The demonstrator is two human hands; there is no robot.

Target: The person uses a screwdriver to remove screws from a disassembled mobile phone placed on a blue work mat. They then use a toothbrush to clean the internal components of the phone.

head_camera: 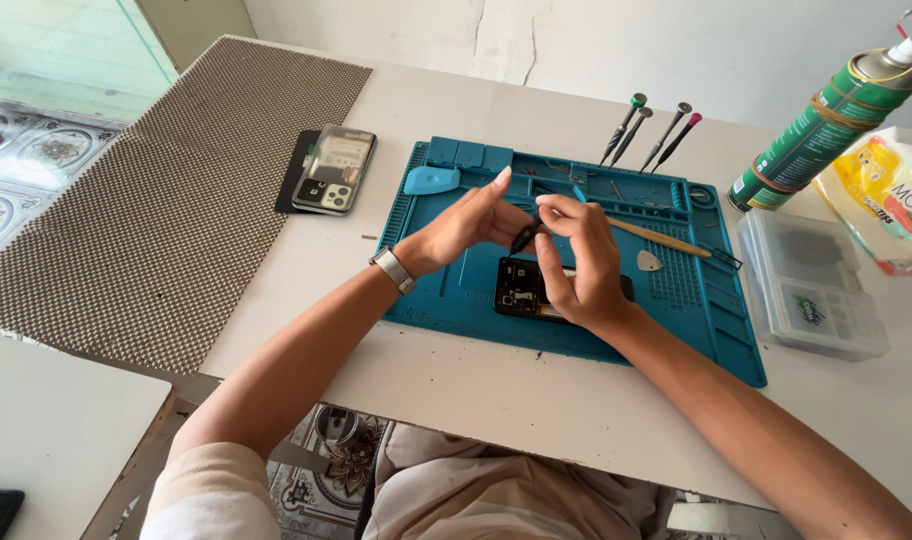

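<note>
— Pinching what, above the blue mat (456,300)?
— Both hands: left hand (473,222) and right hand (580,262) grasp a small black tool (525,236); probably light, stiff, slippery — best gripped mid-shaft, over the opened phone (521,290).

Beneath the right hand (576,262), much of the opened phone (521,290) is covered. The small dark tool (525,236) pinched between both hands' fingertips is too small to identify; the left hand (471,222) hides its far end.
</note>
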